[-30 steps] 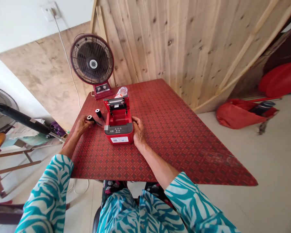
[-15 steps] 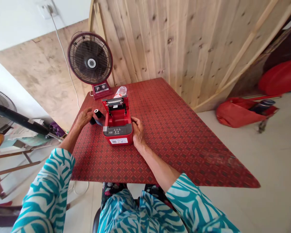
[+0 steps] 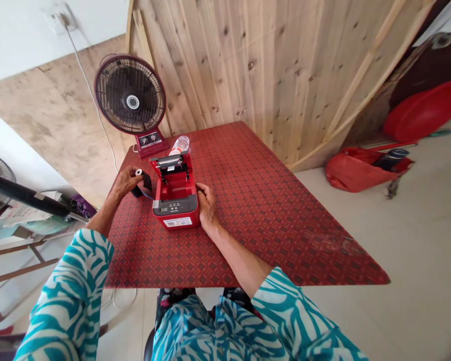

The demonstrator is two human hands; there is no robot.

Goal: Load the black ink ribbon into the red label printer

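A small red printer (image 3: 176, 196) with its lid open sits on the red patterned table (image 3: 248, 210). My right hand (image 3: 206, 205) rests against the printer's right side, fingers curled on its edge. My left hand (image 3: 126, 181) is just left of the printer, closed on a black ribbon roll (image 3: 141, 176) with a white core, lifted a little off the table. A second black roll lies under it, partly hidden by my fingers.
A maroon desk fan (image 3: 131, 103) stands at the table's far left corner, with a clear plastic bottle (image 3: 179, 145) lying behind the printer. Wooden boards lean on the wall behind. A red bag (image 3: 357, 168) and red basin (image 3: 423, 113) sit on the floor right.
My left hand let go of one roll, reached further back, and now grips the other roll. The right hand has stayed on the printer. The view shifted slightly.
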